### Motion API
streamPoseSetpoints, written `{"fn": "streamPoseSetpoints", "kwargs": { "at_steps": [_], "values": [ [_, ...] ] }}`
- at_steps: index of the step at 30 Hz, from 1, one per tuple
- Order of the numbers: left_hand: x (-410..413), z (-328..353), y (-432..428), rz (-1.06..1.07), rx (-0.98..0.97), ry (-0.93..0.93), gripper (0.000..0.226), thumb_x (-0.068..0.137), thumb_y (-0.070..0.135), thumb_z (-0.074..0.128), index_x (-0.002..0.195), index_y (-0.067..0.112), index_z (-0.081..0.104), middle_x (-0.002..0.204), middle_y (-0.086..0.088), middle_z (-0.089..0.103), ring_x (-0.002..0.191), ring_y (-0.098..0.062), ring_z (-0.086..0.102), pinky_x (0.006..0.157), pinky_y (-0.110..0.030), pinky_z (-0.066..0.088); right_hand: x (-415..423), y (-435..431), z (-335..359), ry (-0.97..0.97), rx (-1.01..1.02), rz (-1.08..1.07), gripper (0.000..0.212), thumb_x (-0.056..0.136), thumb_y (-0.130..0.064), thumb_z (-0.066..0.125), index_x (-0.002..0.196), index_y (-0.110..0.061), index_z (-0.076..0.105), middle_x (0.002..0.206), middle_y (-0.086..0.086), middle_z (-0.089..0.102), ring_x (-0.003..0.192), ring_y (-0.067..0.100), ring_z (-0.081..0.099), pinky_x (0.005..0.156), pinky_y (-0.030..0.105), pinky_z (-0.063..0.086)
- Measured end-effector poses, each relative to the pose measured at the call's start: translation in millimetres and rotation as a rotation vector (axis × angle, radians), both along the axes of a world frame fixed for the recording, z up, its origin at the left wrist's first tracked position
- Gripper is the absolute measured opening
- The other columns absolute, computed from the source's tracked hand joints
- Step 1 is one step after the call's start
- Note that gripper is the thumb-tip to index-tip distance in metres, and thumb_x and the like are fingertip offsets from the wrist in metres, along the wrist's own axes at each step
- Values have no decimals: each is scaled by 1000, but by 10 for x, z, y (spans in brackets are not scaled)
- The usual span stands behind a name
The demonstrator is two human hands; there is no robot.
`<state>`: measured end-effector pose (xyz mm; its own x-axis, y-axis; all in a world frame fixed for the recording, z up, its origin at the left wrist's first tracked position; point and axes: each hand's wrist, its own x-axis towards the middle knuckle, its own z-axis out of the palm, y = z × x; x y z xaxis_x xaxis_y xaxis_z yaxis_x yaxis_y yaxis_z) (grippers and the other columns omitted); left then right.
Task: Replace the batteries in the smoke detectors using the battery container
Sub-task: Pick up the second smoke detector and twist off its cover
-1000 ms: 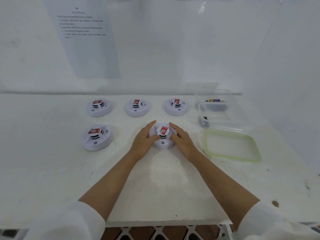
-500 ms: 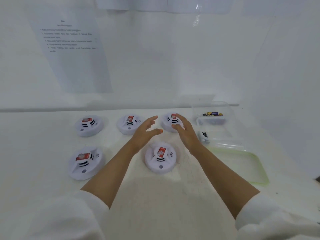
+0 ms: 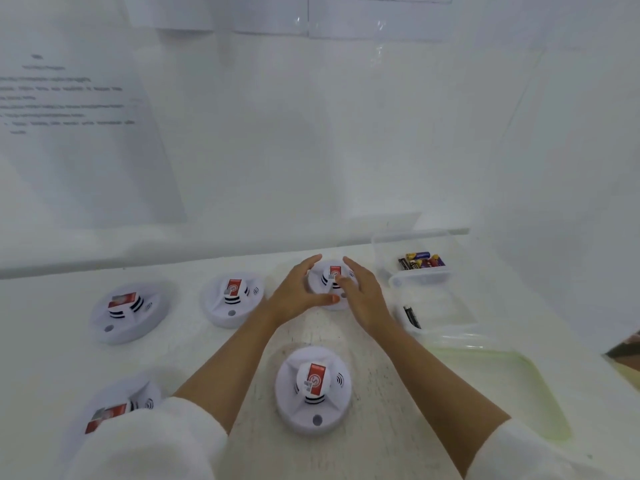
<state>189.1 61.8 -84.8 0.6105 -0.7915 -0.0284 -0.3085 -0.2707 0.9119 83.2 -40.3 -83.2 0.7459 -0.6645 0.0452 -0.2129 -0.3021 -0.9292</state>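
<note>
Several white smoke detectors with red labels lie on the white table. My left hand [image 3: 296, 294] and my right hand [image 3: 363, 296] flank the back right detector [image 3: 331, 278], fingers straight and spread around it; whether they touch it I cannot tell. The near middle detector [image 3: 313, 389] lies free between my forearms. A clear battery container [image 3: 415, 271] stands to the right, with several batteries [image 3: 420, 261] in its far compartment and one dark battery [image 3: 411, 316] in the near compartment.
Other detectors lie at back middle [image 3: 232, 299], back left [image 3: 128, 311] and near left [image 3: 114, 415], the last partly under my left sleeve. The container's green-rimmed lid [image 3: 498, 379] lies at right front. A white wall with a printed sheet [image 3: 69, 109] stands behind.
Both hands let go of the near middle detector and moved away from me to the back right detector. The camera tilted, so the table sits lower in view.
</note>
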Motion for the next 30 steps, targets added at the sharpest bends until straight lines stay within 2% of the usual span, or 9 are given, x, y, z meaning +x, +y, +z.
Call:
{"fn": "streamPoseSetpoints", "kwargs": {
  "at_steps": [3,7,9,12,14,20,25,28,30],
  "values": [
    [16,-26,-41,-11,22,7,91,69,22,82,143,20,29,147,2,32,133,-13,33,104,-25,30,23,-38,-55,3,-11,-2,40,94,-24,49,134,-20,46,135,1,49,124,15,43,104,28,34],
    [2,-20,-89,-28,5,0,86,68,6,80,140,7,32,127,7,41,116,-5,37,89,-9,28,35,-69,-72,28,46,5,41,91,-26,53,132,-23,49,132,2,52,119,17,50,104,40,40],
    [13,-35,-99,-24,15,-21,85,66,4,81,137,5,35,123,7,46,114,-8,39,88,-7,31,41,-72,-77,27,52,0,45,86,-32,55,130,-27,51,129,1,55,115,18,53,99,43,45],
    [14,-48,-82,-7,43,-49,96,61,13,86,140,9,32,138,-1,39,127,-16,37,103,-20,31,40,-59,-82,29,42,12,42,88,-28,54,130,-26,50,128,-1,54,116,17,51,99,44,45],
    [12,-48,-71,10,46,-67,98,59,15,87,141,11,33,141,-4,36,129,-17,37,105,-26,30,28,-49,-70,38,37,30,41,90,-27,53,131,-26,49,128,-2,53,117,16,50,99,44,45],
    [18,31,16,60,5,-120,99,52,21,91,136,13,40,135,-2,44,118,-13,44,96,-22,34,-11,14,90,6,98,94,44,92,-21,51,136,-26,42,129,-3,41,117,11,45,101,31,43],
    [11,357,129,66,-43,-218,96,56,22,89,137,13,38,138,-3,42,118,-13,42,101,-29,38,14,121,289,-122,145,130,51,82,-38,56,132,-29,48,134,3,42,120,16,48,101,38,45],
    [-57,580,161,64,-45,-279,94,60,22,87,138,13,36,141,-4,39,119,-13,41,99,-27,36,-82,149,470,-193,191,131,40,93,-20,51,132,-28,45,132,1,37,118,11,43,97,26,41],
    [-155,715,145,62,-56,-304,94,60,23,86,139,12,35,142,-4,39,124,-17,41,99,-26,34,-172,113,578,-235,180,124,39,95,-16,48,131,-28,44,132,2,36,115,10,43,93,22,40]
  ]
}}
